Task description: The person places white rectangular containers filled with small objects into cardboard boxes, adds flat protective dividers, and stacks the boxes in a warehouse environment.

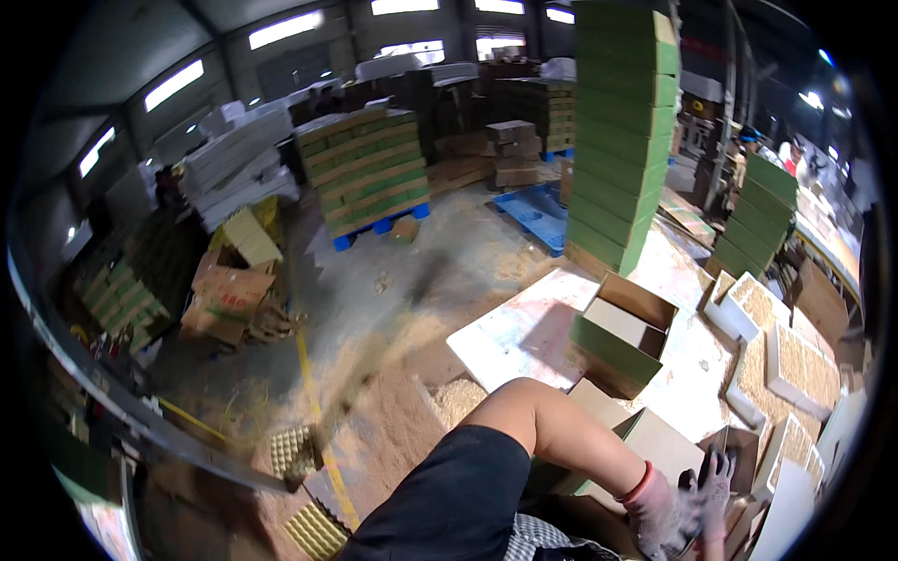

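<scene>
My left hand, in a grey glove with a red cuff, is low at the right, with the bare forearm bent at the elbow. Close beside it, my right hand wears a similar glove with dark patches. Both are over an open green carton with a pale inner panel. Blur and overlap hide whether either holds anything. Just beyond the hands rises a brown cardboard flap. Another open green carton, with a pale sheet inside, stands farther off on a white board.
White foam boxes of tan, loose-looking material lie at the right. A tall stack of green cartons rises behind the board. Moulded egg trays sit on the dusty floor. Farther back are a loaded pallet and a blue pallet.
</scene>
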`<state>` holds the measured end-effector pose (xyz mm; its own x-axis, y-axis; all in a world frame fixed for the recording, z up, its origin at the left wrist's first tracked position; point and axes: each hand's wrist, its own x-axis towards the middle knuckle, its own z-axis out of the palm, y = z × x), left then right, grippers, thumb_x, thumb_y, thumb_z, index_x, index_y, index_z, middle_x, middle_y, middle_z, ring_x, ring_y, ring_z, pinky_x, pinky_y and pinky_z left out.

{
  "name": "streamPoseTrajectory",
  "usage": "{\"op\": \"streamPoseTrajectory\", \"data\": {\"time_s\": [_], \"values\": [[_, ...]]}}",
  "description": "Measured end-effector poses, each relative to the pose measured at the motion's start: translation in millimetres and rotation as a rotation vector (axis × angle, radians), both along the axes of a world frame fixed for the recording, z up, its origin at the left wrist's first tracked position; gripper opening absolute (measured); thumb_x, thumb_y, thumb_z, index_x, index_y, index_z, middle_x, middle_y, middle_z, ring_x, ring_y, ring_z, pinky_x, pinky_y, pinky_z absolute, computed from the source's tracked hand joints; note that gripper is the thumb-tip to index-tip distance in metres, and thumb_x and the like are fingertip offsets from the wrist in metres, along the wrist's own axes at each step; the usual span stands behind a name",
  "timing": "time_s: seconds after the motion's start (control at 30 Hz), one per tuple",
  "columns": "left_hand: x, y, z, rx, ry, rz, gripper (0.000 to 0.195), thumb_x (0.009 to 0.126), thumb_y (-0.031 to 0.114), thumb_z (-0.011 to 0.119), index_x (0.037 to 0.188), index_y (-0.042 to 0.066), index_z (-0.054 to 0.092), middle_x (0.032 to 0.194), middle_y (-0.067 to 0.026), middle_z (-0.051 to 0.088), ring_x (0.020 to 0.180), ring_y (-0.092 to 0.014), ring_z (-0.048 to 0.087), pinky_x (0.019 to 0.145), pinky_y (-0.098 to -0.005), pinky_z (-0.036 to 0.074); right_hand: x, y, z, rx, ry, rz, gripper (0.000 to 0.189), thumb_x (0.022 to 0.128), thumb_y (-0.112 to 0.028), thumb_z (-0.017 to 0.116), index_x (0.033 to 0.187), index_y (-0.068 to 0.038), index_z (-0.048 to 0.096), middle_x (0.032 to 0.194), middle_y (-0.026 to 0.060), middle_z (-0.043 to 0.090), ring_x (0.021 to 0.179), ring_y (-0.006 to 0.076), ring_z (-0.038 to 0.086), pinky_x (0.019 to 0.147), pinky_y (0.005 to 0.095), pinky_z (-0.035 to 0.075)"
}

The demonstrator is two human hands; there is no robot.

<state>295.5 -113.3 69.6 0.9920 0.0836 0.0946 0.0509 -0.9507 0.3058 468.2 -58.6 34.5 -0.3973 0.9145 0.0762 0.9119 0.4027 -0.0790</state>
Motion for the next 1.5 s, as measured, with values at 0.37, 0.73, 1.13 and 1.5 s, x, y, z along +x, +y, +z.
{"op": "streamPoseTrajectory", "data": {"time_s": [0.37, 0.73, 1.13, 1.5], "values": [[-190.7, 75.5, -20.6, -0.051, -0.450, 0.568, 0.080, 0.080, 0.048, 0.057, 0.139, 0.001, 0.030, 0.145, -0.0207, 0.025, 0.135, -0.036, 0.021, 0.109, -0.0448, 0.021, -37.2, -94.1, 21.5, -0.296, 1.520, -0.202, 0.038, 0.093, -0.025, 0.045, 0.123, -0.002, 0.044, 0.112, 0.0157, 0.053, 0.100, 0.0263, 0.055, 0.085, 0.0376, 0.044], [-195.9, 19.4, -56.3, -0.895, -0.882, 1.075, 0.066, 0.083, 0.016, 0.052, 0.141, 0.004, 0.023, 0.132, -0.0098, 0.040, 0.118, -0.022, 0.043, 0.099, -0.0323, 0.035, -163.9, -86.4, 34.1, -0.234, 0.586, 0.660, 0.031, 0.090, -0.033, 0.049, 0.100, -0.005, 0.055, 0.082, 0.0165, 0.060, 0.074, 0.0274, 0.062, 0.069, 0.0396, 0.048], [-206.0, 44.2, -79.7, -1.113, -1.041, 1.312, 0.019, 0.084, 0.019, 0.053, 0.091, 0.002, 0.055, 0.075, -0.0060, 0.051, 0.065, -0.016, 0.050, 0.062, -0.0303, 0.041, 190.5, -59.8, -1.6, 0.196, -0.324, -0.993, 0.085, 0.070, -0.038, 0.069, 0.142, -0.025, 0.026, 0.141, 0.0205, 0.029, 0.127, 0.0438, 0.032, 0.102, 0.0574, 0.026], [-268.9, 65.8, -161.7, -1.010, -0.798, 1.307, 0.037, 0.086, 0.026, 0.053, 0.111, -0.001, 0.057, 0.074, -0.0046, 0.060, 0.064, -0.013, 0.055, 0.059, -0.0264, 0.045, 379.4, 18.5, 86.9, 0.354, -0.567, -1.107, 0.076, 0.077, -0.030, 0.061, 0.143, -0.028, 0.023, 0.139, 0.0130, 0.039, 0.121, 0.0319, 0.045, 0.091, 0.0381, 0.046]]}}
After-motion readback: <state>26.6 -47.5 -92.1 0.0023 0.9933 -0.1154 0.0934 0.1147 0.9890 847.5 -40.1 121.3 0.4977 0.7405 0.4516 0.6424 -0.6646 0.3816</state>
